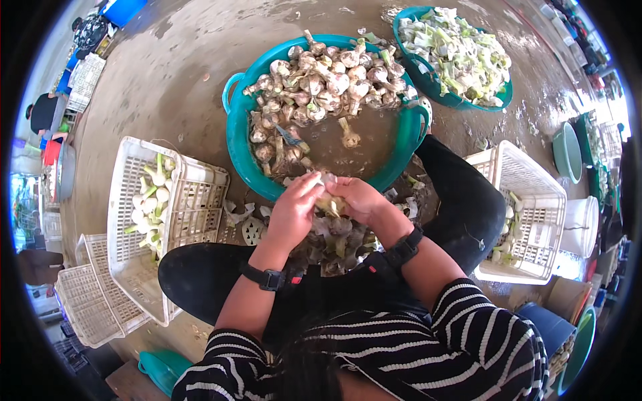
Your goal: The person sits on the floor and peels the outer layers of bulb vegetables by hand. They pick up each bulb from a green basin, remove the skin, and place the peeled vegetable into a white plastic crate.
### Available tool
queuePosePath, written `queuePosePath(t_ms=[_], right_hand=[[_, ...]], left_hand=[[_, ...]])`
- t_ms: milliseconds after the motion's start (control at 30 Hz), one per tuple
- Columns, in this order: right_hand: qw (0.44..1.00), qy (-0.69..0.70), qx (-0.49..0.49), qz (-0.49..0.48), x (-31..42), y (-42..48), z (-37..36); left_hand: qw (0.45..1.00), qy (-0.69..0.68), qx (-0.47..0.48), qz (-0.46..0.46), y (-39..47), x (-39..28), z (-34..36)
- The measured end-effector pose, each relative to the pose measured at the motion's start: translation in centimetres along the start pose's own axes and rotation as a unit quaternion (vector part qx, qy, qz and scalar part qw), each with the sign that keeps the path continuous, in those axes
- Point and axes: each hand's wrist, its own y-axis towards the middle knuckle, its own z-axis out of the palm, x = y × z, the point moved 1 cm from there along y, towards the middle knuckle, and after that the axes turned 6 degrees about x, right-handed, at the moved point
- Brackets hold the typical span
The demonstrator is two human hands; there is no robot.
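Note:
My left hand [296,205] and my right hand [357,198] meet at the near rim of a green plastic tub [241,165]. Between their fingers is a garlic bulb [331,204], largely covered by the hands, with loose skin about it. Unpeeled garlic bulbs [321,85] are heaped in the tub's far and left parts. One bulb [349,138] lies apart in the brown water. Stripped skins and leaves [341,240] lie in a pile below my hands, between my legs.
A white plastic crate [195,200] at left holds peeled garlic [150,210]; another crate [544,200] at right holds a few bulbs. A second green tub [426,82] is full of peelings [461,55]. A white bucket [582,225] stands beyond the right crate. Two people sit at far left.

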Motion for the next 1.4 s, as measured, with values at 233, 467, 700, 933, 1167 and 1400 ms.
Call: queuePosePath(t_ms=[233, 467, 700, 933, 1167, 1400], right_hand=[[0.861, -0.417, 0.064, -0.283, -1.2, -5.6, 1.2], [0.8, -0.593, 0.08, -0.039, 2.2, -7.9, -1.1], [0.509, -0.835, -0.173, -0.114, 6.8, 4.9, -3.8], [0.855, -0.482, -0.108, 0.162, 3.1, 11.0, -3.3], [0.571, -0.789, -0.013, -0.225, 0.6, 2.8, 4.1], [0.462, -0.87, -0.034, -0.169, -1.7, 1.4, 4.1]], left_hand=[[0.473, -0.72, -0.311, -0.401, -1.7, 5.4, 0.4], [0.381, -0.773, -0.36, -0.359, -3.9, 8.2, -3.5], [0.48, -0.587, -0.649, -0.068, -5.2, 6.5, -13.0], [0.916, -0.132, -0.186, -0.329, 0.2, 6.4, 1.1], [0.912, -0.14, -0.102, -0.373, 0.7, 4.4, 1.1], [0.828, -0.336, 0.012, -0.449, -0.4, 5.6, 1.3]])
